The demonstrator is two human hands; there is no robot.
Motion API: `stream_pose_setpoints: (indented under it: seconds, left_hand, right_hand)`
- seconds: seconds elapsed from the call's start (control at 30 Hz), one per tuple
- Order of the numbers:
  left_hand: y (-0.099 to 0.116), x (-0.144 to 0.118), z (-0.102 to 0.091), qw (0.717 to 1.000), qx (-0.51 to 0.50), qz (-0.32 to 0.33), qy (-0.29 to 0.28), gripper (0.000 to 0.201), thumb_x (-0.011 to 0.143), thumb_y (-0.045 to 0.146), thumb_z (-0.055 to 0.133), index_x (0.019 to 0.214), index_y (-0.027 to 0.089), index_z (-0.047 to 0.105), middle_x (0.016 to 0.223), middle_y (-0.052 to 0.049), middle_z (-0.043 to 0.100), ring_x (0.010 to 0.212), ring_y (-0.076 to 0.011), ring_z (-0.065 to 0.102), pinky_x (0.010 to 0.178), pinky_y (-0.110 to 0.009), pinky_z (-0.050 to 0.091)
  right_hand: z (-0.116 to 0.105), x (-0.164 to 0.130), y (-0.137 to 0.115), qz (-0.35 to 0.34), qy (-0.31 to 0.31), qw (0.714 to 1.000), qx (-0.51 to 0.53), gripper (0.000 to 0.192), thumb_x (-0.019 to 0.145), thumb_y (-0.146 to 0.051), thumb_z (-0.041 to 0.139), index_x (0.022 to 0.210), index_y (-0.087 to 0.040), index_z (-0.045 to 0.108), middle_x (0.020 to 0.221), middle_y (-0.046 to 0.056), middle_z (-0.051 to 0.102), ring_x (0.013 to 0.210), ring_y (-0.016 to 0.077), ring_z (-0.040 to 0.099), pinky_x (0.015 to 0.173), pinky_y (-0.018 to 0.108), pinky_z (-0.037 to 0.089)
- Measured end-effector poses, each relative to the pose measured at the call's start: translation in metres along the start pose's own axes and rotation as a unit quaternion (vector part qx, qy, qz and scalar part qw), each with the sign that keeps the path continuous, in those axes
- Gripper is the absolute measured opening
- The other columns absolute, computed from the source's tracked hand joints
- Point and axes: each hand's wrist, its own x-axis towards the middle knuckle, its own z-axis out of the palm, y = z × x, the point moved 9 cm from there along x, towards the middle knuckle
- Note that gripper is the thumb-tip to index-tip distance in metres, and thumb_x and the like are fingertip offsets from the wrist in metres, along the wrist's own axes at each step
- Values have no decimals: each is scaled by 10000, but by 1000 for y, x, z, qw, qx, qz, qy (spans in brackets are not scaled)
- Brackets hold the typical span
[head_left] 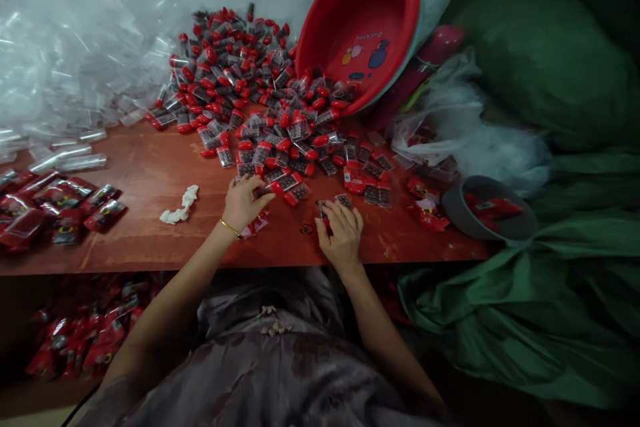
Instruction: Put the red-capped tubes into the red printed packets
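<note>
The right hand (343, 233) covers most of a small dark piece (321, 208) at its fingertips; whether it is gripped or only touched cannot be told. The left hand (243, 203) hides part of a red-and-pink wrapper (259, 221), and what its fingertips meet is too blurred to judge. The heap of red-capped containers (235, 80) conceals part of the red basin (345, 10), whose top the upper edge clips. The view's left edge cuts off the red packets (67, 207) and the clear plastic heap (75, 47); print on the packets is too small to read. Below the bench (150, 240), more packets (95, 330) are half lost in shadow. The green sacks (550, 53) run past the right edge.
</note>
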Motion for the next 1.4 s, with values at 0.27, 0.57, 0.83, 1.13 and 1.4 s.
stream_pose_setpoints:
  seconds: [0.27, 0.57, 0.83, 1.13, 1.4]
  left_hand:
    - [44, -52, 19, 982, -189, 25, 5, 319, 872, 270, 479, 1124, 172, 648, 1169, -101, 662, 1112, -228, 596, 974, -379, 437]
    - [-49, -64, -25, 986, 162, 16, -36, 302, 763, 381, 659, 1048, 289, 700, 1347, -81, 523, 1338, -352, 341, 1073, -572, 225]
    - [-48, -62, -14, 989, 134, -1, 59, 236, 834, 343, 557, 979, 266, 728, 1260, -93, 596, 1300, -330, 410, 1076, -567, 224]
    - [-2, -68, -36, 982, 125, 17, 143, 252, 842, 381, 550, 996, 282, 723, 1290, -83, 579, 1310, -334, 395, 1091, -574, 196]
    - [-10, -72, -13, 953, -267, -125, 66, 415, 755, 436, 639, 1060, 157, 674, 1083, -110, 689, 1030, -269, 619, 933, -430, 453]
  right_hand:
    - [35, 0, -27, 223, -33, 905, 361, 277, 904, -386, 434, 982, -189, 613, 933, 55, 703, 855, 173, 649, 790, 320, 518]
    - [40, -15, 0, 227, -97, 923, 294, 234, 876, -404, 493, 848, -185, 571, 734, 24, 690, 536, 123, 632, 556, 245, 506]
    - [42, -4, -18, 98, -98, 988, 70, 314, 883, -403, 469, 995, -148, 613, 855, 124, 692, 811, 232, 633, 734, 355, 493]
    - [34, 26, -77, 40, -101, 990, 88, 388, 870, -438, 474, 1090, -142, 595, 1060, 149, 624, 968, 259, 542, 850, 399, 416]
    - [46, 21, -84, 150, -110, 936, 299, 369, 911, -351, 400, 580, -196, 449, 519, -45, 454, 501, 90, 417, 508, 213, 340]
